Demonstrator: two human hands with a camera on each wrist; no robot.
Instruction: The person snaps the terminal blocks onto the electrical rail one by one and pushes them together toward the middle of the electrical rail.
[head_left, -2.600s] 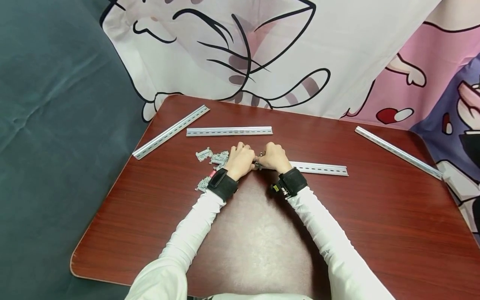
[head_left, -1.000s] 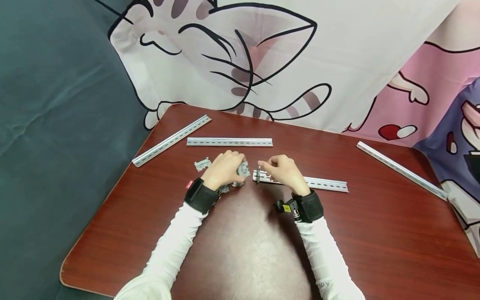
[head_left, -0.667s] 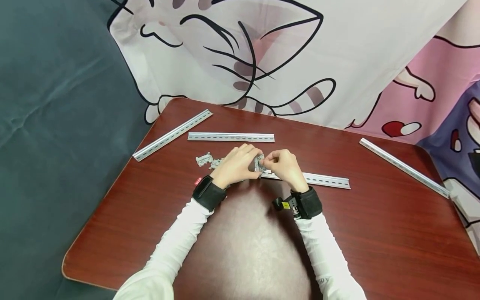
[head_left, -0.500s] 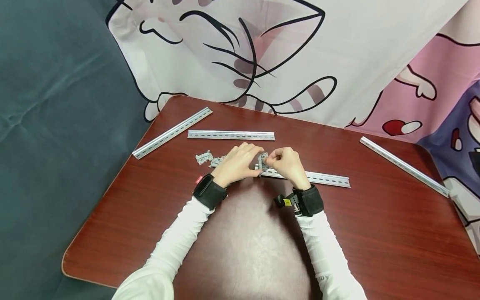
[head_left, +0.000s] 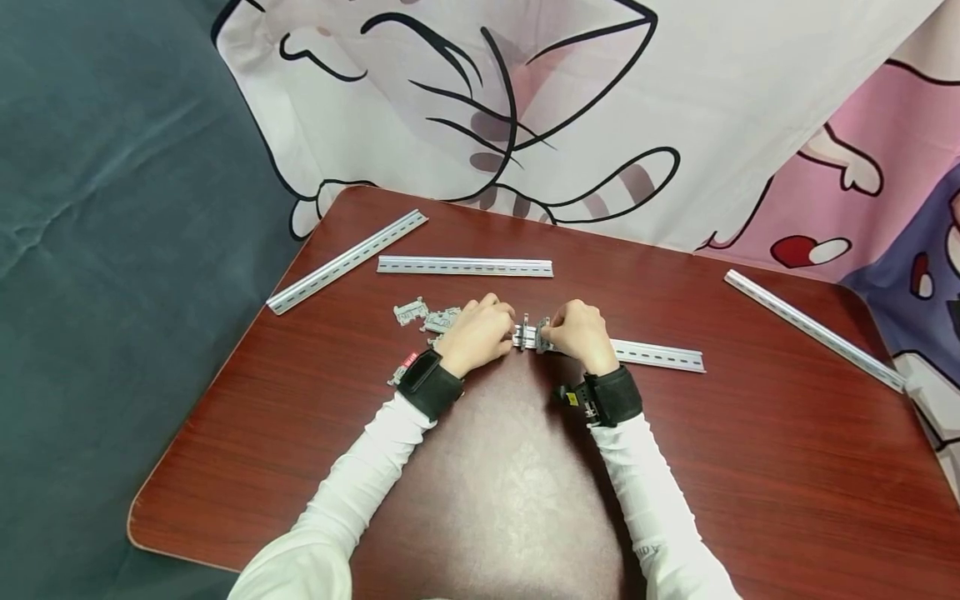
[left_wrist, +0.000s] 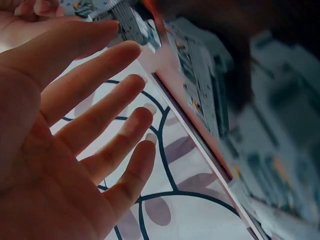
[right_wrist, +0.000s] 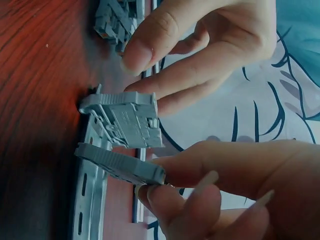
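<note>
A slotted metal DIN rail (head_left: pixel 660 356) lies under my hands, and two grey terminal blocks stand at its left end. My right hand (head_left: pixel 583 333) pinches the right-hand terminal block (right_wrist: pixel 120 165) between thumb and fingertips; that block leans over the rail in the right wrist view. The other terminal block (right_wrist: pixel 127 120) stands on the rail beside it, a small gap between them. My left hand (head_left: pixel 478 333) is just left of that block, its fingers extended and holding nothing in the left wrist view, fingertips close to the block's side.
Several loose grey terminal blocks (head_left: pixel 411 311) lie left of my left hand, one with a red label (head_left: pixel 409 360). Behind is another rail (head_left: pixel 465 267); further rails lie at the back left (head_left: pixel 347 262) and right (head_left: pixel 813 329). A printed curtain (head_left: pixel 585 108) hangs behind the table.
My left hand brought a terminal block from the loose pile to the rail, then let go and drew back slightly left. Two blocks now show at the rail's end, where one showed before.
</note>
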